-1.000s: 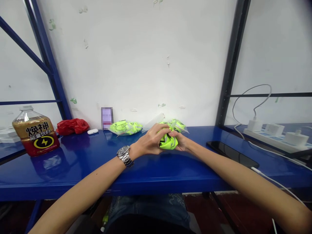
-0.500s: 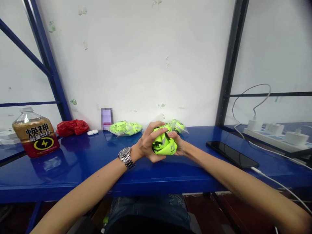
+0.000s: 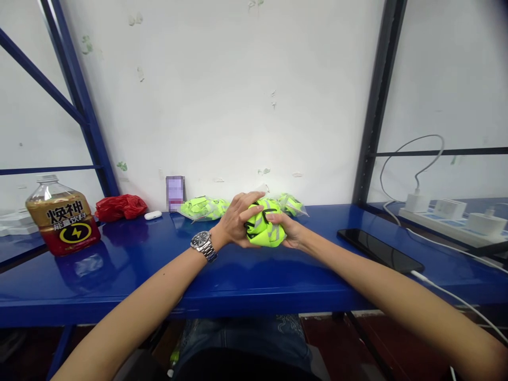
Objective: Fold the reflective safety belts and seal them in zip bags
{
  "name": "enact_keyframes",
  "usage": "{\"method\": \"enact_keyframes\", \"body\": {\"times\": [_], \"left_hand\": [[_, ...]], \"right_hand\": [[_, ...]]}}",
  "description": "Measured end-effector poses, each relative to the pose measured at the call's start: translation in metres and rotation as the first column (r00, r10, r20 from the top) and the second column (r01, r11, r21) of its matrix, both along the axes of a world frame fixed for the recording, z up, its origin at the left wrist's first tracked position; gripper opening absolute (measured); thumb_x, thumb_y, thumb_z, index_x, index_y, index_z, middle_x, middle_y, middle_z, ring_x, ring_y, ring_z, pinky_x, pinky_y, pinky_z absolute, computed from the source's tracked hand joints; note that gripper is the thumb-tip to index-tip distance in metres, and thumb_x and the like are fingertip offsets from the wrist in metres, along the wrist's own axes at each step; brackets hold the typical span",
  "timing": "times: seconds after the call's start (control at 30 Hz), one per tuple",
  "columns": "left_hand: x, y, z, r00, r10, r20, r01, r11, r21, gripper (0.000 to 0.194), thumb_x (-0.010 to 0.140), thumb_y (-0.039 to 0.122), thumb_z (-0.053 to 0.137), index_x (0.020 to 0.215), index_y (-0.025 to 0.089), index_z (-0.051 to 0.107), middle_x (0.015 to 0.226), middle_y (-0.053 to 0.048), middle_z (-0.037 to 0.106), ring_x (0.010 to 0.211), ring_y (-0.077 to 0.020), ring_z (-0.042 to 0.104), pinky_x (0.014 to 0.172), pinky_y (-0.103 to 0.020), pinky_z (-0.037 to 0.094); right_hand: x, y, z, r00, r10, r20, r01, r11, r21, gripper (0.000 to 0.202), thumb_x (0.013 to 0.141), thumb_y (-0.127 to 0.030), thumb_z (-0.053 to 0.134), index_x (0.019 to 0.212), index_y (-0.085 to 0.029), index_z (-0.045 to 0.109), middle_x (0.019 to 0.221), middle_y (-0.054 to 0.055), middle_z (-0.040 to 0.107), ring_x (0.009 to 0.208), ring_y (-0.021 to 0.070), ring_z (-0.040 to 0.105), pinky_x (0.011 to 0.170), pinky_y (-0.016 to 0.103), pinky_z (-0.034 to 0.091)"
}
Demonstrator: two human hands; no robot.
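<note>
While gripping a crumpled neon-yellow bundle (image 3: 265,237) between left hand (image 3: 235,219) and right hand (image 3: 291,230), holds it over the blue table (image 3: 138,259). Wears a steel watch (image 3: 202,242) on left wrist (image 3: 219,241); has two bagged bundles (image 3: 204,208) behind, a black phone (image 3: 379,248) at right.

**Neon Yellow-Green Blazes Against Deep Blue**

Bright yellow-green on the bundle (image 3: 266,237), streaked with silver-grey and black! That same yellow-green glows through the left clear bag (image 3: 204,208) and the right clear bag (image 3: 291,205). Glossy blue covers the table (image 3: 309,275); bold red on the plastic bag (image 3: 121,207). The bottle (image 3: 63,219) shows gold above, red below, with black lettering (image 3: 65,211) and a yellow-ringed yellow bolt (image 3: 76,232). Silver watch (image 3: 205,246), black phone (image 3: 381,250), white cable (image 3: 419,276), white wall (image 3: 254,95) flecked green.
</note>
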State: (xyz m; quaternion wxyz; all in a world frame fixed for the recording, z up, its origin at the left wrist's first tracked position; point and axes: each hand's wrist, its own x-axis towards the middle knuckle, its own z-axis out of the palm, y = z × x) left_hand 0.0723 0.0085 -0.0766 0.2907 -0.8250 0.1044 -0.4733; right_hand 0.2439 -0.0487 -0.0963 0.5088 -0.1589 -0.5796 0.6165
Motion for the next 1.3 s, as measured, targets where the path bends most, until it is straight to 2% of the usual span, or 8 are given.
{"method": "enact_keyframes", "body": {"times": [0.2,0.4,0.53,0.63,0.73,0.9,1.07,1.3], "left_hand": [[-0.005,0.015,-0.004,0.980,0.192,-0.062,-0.201,0.952,-0.232,0.100,0.072,0.056,0.070,0.144,0.031,0.006,0.151,-0.019,0.025,0.135,-0.0311,0.036,0.100,-0.048,0.042],[-0.011,0.017,-0.005,0.820,0.478,-0.316,-0.572,0.704,-0.420,0.103,0.074,0.050,0.069,0.150,0.026,0.004,0.151,-0.019,0.026,0.126,-0.0364,0.046,0.095,-0.049,0.044],[-0.010,0.020,-0.010,0.804,0.407,-0.433,-0.591,0.626,-0.510,0.098,0.079,0.050,0.064,0.151,0.022,0.004,0.139,-0.019,0.043,0.115,-0.0322,0.055,0.090,-0.044,0.048],[-0.007,0.024,-0.012,0.814,0.270,-0.515,-0.560,0.600,-0.571,0.116,0.069,0.059,0.072,0.151,0.020,-0.001,0.128,-0.019,0.053,0.101,-0.0291,0.062,0.083,-0.041,0.051],[-0.006,0.025,-0.010,0.824,0.249,-0.509,-0.544,0.601,-0.586,0.115,0.068,0.061,0.072,0.151,0.022,0.004,0.133,-0.020,0.048,0.107,-0.0305,0.059,0.089,-0.044,0.050],[-0.002,0.019,-0.006,0.875,0.310,-0.373,-0.476,0.696,-0.538,0.112,0.070,0.054,0.074,0.151,0.022,0.004,0.148,-0.019,0.031,0.133,-0.0342,0.039,0.104,-0.048,0.042],[0.000,0.014,-0.011,0.869,0.390,-0.305,-0.486,0.788,-0.378,0.109,0.065,0.038,0.078,0.147,0.014,0.012,0.142,-0.023,0.037,0.130,-0.0370,0.042,0.103,-0.048,0.044],[0.003,0.013,-0.016,0.821,0.462,-0.336,-0.553,0.790,-0.265,0.078,0.073,0.031,0.068,0.136,0.011,0.026,0.120,-0.020,0.051,0.111,-0.0332,0.055,0.089,-0.044,0.050]], "right_hand": [[0.000,0.003,0.010,0.980,-0.182,-0.084,0.185,0.982,0.036,0.042,0.058,-0.028,0.082,0.096,-0.019,0.066,0.090,0.003,0.072,0.076,0.0191,0.068,0.068,0.030,0.056],[0.010,0.023,0.006,0.876,-0.477,-0.074,0.482,0.869,0.112,0.045,0.055,-0.029,0.084,0.094,-0.019,0.065,0.097,0.007,0.072,0.085,0.0242,0.069,0.078,0.038,0.056],[0.014,0.037,-0.003,0.777,-0.627,-0.060,0.629,0.770,0.102,0.049,0.053,-0.033,0.085,0.094,-0.018,0.063,0.101,0.011,0.072,0.088,0.0274,0.069,0.078,0.042,0.056],[0.017,0.043,-0.006,0.697,-0.714,-0.068,0.716,0.687,0.122,0.049,0.054,-0.037,0.084,0.094,-0.018,0.062,0.101,0.011,0.072,0.087,0.0275,0.069,0.078,0.043,0.056],[0.020,0.045,-0.007,0.672,-0.737,-0.069,0.737,0.657,0.158,0.050,0.055,-0.038,0.083,0.095,-0.019,0.061,0.100,0.010,0.072,0.087,0.0266,0.069,0.079,0.042,0.056],[0.011,0.037,-0.008,0.768,-0.641,-0.008,0.629,0.751,0.201,0.050,0.053,-0.036,0.084,0.095,-0.020,0.061,0.096,0.008,0.071,0.084,0.0245,0.068,0.075,0.039,0.057],[-0.004,0.023,-0.010,0.852,-0.524,-0.006,0.522,0.847,0.100,0.054,0.054,-0.035,0.084,0.099,-0.019,0.061,0.100,0.008,0.071,0.086,0.0231,0.068,0.076,0.036,0.057],[-0.007,0.012,-0.006,0.904,-0.428,0.006,0.426,0.897,-0.116,0.048,0.052,-0.025,0.086,0.095,-0.018,0.065,0.088,0.005,0.072,0.075,0.0195,0.067,0.068,0.031,0.057]]}}
